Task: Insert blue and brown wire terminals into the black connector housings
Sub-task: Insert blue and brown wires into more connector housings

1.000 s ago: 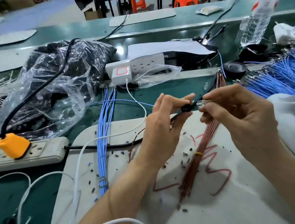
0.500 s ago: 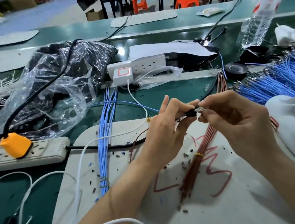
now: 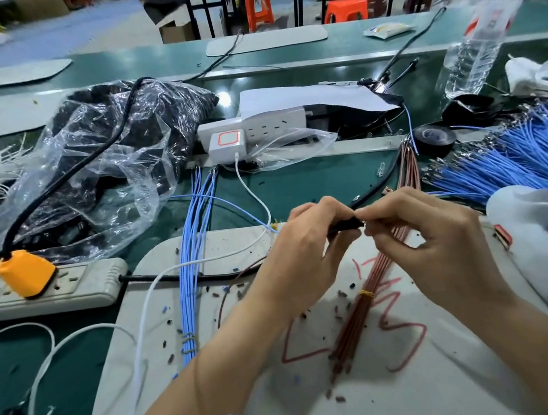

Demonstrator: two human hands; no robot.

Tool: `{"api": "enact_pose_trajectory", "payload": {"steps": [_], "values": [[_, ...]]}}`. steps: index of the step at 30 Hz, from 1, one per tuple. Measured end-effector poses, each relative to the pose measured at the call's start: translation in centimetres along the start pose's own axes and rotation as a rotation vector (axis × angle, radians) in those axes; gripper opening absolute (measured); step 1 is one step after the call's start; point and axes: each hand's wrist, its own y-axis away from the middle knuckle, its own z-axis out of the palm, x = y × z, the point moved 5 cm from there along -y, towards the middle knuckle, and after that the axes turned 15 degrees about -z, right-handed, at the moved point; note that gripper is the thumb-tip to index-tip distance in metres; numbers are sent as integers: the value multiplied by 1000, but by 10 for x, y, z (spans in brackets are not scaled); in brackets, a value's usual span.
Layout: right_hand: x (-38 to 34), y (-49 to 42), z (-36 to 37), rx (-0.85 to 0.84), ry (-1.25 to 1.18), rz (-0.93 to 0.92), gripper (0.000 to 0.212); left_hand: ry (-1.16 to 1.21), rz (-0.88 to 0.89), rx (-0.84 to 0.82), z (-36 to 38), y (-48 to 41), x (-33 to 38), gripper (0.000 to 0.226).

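Just above the green bench point(image 3: 314, 181), the left hand point(image 3: 310, 258) pinches the small black plastic connector housing point(image 3: 344, 225). The right hand point(image 3: 436, 246) closes its grip on a wire terminal (too small to make out) at the housing's mouth. Best hold the housing steady, line the terminal up straight with its cavity, and press gently until it seats.

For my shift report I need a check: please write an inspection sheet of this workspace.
Surface: green bench, pale mat with red marks.
Job's things: black connector housing in hands; blue wire bundle and brown wire bundle on mat; blue wire heap at right.
Clutter: plastic bag, tape roll, water bottle, dark bits on mat.
Grips: left hand pinches housing; right hand pinches at its end, held part hidden.
Cables: white cable; black cord, orange plug in power strip.
Surroundings: orange stools.
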Motion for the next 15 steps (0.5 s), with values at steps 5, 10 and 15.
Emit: {"api": "enact_pose_trajectory", "payload": {"steps": [5,10,15], "values": [[16,2,2,115,-528,402,14,22,-44,-38,2,0,-4,12],[23,1,3,156,-624,511,16,52,-42,-44,3,-2,-3,15],[26,5,6,100,-645,549,20,70,-52,-103,4,-2,-5,18]]}}
